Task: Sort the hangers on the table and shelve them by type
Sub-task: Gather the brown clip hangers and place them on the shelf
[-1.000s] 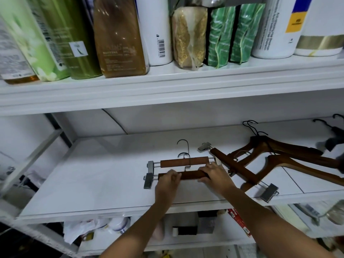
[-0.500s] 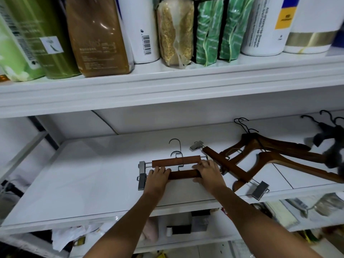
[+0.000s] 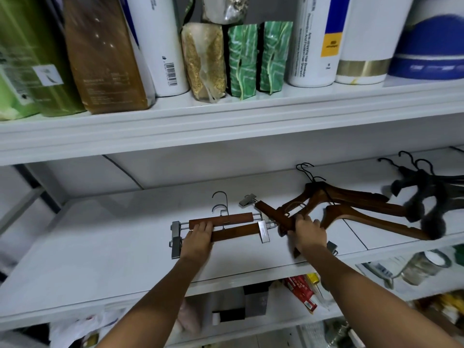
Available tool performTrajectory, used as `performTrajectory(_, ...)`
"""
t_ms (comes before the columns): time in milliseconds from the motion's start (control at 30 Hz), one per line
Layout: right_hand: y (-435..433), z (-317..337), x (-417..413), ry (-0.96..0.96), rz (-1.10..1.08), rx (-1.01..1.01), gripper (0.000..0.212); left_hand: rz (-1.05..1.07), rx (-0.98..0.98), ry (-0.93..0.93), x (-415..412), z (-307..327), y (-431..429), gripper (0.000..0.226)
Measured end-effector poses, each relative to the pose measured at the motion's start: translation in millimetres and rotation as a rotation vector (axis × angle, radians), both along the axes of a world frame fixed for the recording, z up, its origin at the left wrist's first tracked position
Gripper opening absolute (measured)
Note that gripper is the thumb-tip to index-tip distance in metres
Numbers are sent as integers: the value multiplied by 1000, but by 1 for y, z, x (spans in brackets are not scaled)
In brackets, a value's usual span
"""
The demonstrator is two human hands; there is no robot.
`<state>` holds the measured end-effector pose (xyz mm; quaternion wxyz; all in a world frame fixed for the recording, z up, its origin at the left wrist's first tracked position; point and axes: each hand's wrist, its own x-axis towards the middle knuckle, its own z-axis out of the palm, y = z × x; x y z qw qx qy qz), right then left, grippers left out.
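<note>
As clip types are apparently being grouped, the paired clip hangers (image 3: pixel 226 219) are steadied on the shelf (image 3: pixel 100 247) under the flat, unclenched left hand (image 3: pixel 198 238). Just right of them, the skewed clip hanger (image 3: pixel 271 213) is grasped in the grip of the right hand (image 3: pixel 307 232), presumably for alignment.

On the white shelf (image 3: pixel 100 247), the left hand (image 3: pixel 197 238) rests on two clip hangers (image 3: pixel 233 232) side by side. Right of them, the right hand (image 3: pixel 307 232) covers, perhaps grips, an angled clip hanger (image 3: pixel 272 213) beside wooden coat hangers (image 3: pixel 364 197).
</note>
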<state>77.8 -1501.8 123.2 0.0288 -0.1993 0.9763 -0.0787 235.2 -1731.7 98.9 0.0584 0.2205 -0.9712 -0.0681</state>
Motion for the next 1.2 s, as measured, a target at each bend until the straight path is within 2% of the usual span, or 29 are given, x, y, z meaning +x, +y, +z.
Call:
performTrajectory(100,-2,1,-1,17,0,-14,37,-12,18,28,-1,6,4,49)
performTrajectory(267,-6,7,1,211,45,68,36,-61,9,23,-2,21,5,45)
performTrajectory(400,-12,24,3,377,89,68,34,-98,-46,134,-6,40,6,46)
performTrajectory(500,-21,42,5,473,184,43,41,-143,-44,238,-18,62,14,50)
performTrajectory(633,-39,69,14,654,348,-2,52,-223,-50,272,-36,85,31,61)
performTrajectory(800,-59,81,22,785,517,-66,45,-130,-34,194,-47,95,37,66)
performTrajectory(933,-63,79,23,914,645,-108,34,-85,3,179,-44,91,28,51)
performTrajectory(1000,-62,79,27,970,703,-155,32,-78,71,198,-42,89,25,46)
performTrajectory(1100,-63,85,34,972,794,-221,47,-25,195,279,-42,85,20,43)
performTrajectory(1200,-60,84,37,929,865,-232,54,62,457,410,-40,80,14,37)
